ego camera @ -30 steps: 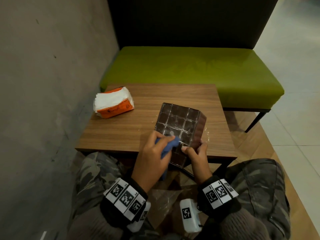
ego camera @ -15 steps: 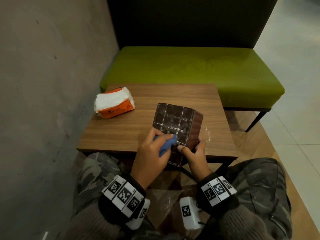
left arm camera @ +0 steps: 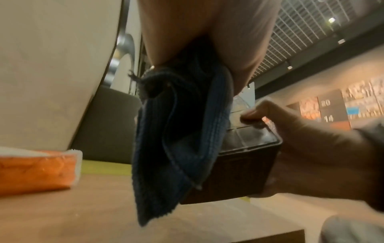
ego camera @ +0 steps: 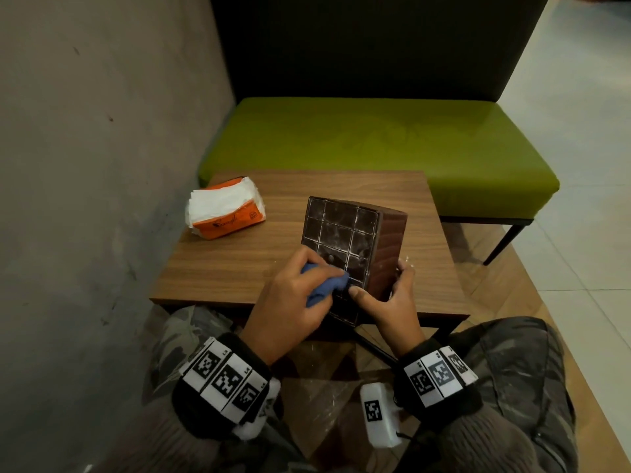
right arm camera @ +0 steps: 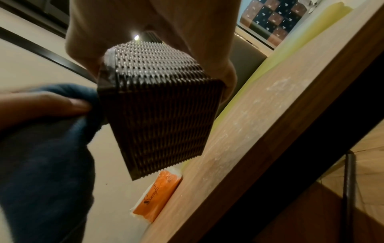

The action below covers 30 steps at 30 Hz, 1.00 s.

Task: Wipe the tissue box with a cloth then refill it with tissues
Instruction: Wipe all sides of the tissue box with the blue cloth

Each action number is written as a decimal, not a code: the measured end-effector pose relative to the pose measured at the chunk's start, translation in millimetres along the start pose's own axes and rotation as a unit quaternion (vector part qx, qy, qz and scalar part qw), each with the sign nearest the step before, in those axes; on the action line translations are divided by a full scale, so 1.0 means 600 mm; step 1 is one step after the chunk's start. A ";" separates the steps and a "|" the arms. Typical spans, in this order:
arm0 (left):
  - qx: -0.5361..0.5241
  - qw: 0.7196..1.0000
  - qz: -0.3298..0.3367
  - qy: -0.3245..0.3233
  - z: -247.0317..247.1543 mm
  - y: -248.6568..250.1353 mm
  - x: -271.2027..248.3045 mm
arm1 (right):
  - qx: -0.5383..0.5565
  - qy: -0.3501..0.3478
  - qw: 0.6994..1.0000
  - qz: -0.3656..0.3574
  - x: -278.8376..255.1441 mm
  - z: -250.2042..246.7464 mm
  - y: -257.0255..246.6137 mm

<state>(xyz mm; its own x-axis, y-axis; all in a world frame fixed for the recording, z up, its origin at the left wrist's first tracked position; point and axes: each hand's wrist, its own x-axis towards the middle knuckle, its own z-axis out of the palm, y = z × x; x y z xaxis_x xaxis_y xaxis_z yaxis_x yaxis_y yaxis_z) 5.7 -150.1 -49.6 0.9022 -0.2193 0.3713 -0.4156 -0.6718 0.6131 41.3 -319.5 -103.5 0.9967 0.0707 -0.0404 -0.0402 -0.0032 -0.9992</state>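
Note:
A dark brown tissue box (ego camera: 345,233) (left arm camera: 234,167) (right arm camera: 162,115) with a gridded, dusty face is held tilted above the near edge of the wooden table (ego camera: 239,261). My right hand (ego camera: 386,298) grips its near right corner, thumb on the gridded face. My left hand (ego camera: 290,295) holds a bunched blue cloth (ego camera: 324,285) (left arm camera: 176,148) (right arm camera: 41,156) and presses it against the lower left of that face. An orange pack of white tissues (ego camera: 225,211) (left arm camera: 37,171) (right arm camera: 158,195) lies at the table's far left.
A grey wall (ego camera: 85,165) runs close along the left. A green bench seat (ego camera: 375,138) with a dark backrest stands behind the table. White dust specks (right arm camera: 255,125) lie on the table near the box. My knees are under the near edge.
The box has turned slightly and shifted left, showing more of its right side. My left hand with the cloth has slid a little to the left and down on the gridded face.

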 end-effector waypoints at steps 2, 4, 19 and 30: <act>-0.009 0.999 0.028 -0.028 0.002 0.007 -0.003 | -0.011 -0.011 1.000 -0.007 -0.002 -0.002 -0.003; 0.005 0.999 0.025 -0.039 -0.005 -0.002 0.000 | -0.034 -0.013 0.999 -0.012 -0.002 -0.005 -0.004; -0.006 1.000 -0.009 0.006 -0.010 0.011 0.004 | -0.088 0.016 0.995 -0.042 0.009 0.002 -0.012; -0.036 0.999 0.001 0.014 -0.004 0.008 -0.002 | -0.038 -0.006 0.999 -0.027 0.012 -0.002 -0.015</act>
<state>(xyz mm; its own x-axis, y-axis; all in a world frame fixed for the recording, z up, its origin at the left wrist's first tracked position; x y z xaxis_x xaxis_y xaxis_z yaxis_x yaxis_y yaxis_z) 2.4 -151.2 -45.7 0.8979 -0.2006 0.3918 -0.4262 -0.6187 0.6600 48.9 -320.3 -94.9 0.9963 0.0855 0.0130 0.0194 -0.0747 -0.9970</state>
